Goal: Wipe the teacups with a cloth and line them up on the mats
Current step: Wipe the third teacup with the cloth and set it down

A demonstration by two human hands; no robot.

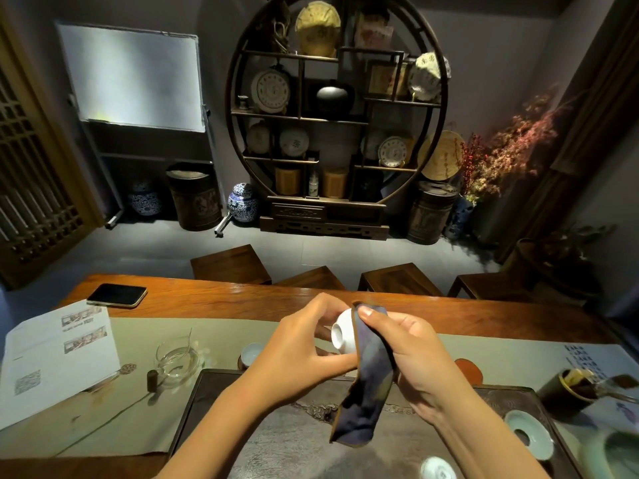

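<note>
I hold a white teacup (pixel 342 331) on its side above the dark tea tray (pixel 276 426), its foot turned toward me. My left hand (pixel 304 344) grips the cup from the left. My right hand (pixel 411 354) presses a dark blue cloth (pixel 366 385) against the cup's right side, thumb on top, and the cloth hangs down over the tray. A second small cup (pixel 251 352) sits on a round brown mat (pixel 241 363) left of my hands. An orange-brown mat (pixel 468 369) shows behind my right wrist.
A glass pitcher (pixel 176 361) stands left of the tray on the beige table runner (pixel 145 340). Printed papers (pixel 55 357) and a phone (pixel 117 294) lie at far left. A celadon saucer (pixel 530 433), a dark cup (pixel 570 388) and a white lid (pixel 437 470) sit at right. Wooden stools stand beyond the table.
</note>
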